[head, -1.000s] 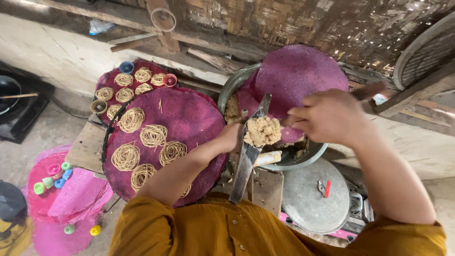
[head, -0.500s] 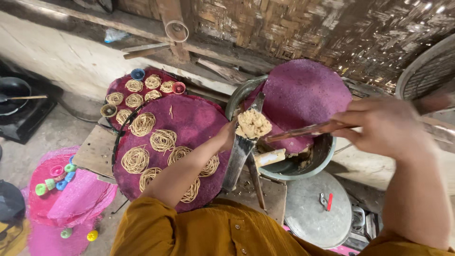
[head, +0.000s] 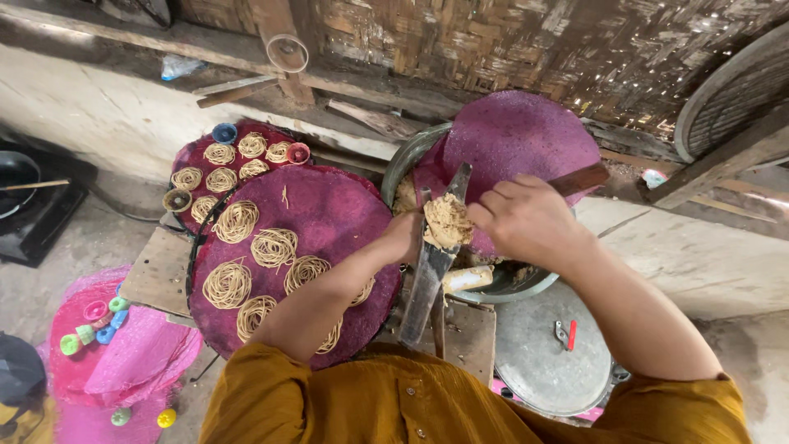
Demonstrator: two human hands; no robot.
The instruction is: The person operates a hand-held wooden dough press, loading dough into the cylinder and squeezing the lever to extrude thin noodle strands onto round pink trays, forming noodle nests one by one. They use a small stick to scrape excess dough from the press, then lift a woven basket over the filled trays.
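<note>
Loading step, I'd judge: left hand grips the metal press just right of the purple mat, right hand fingers pinched on dough atop it; next, careful packing down.

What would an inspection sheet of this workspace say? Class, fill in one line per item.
Surface: wooden board under the near round purple mat.
Job's things: dough lump on metal press; noodle coils on mat.
Clutter: metal lid, coloured caps on pink netting.
Grippers: left hand at press; right hand, fingers on dough.
Cables: nothing seen.
Surroundings: woven bamboo wall, metal basin.
</note>
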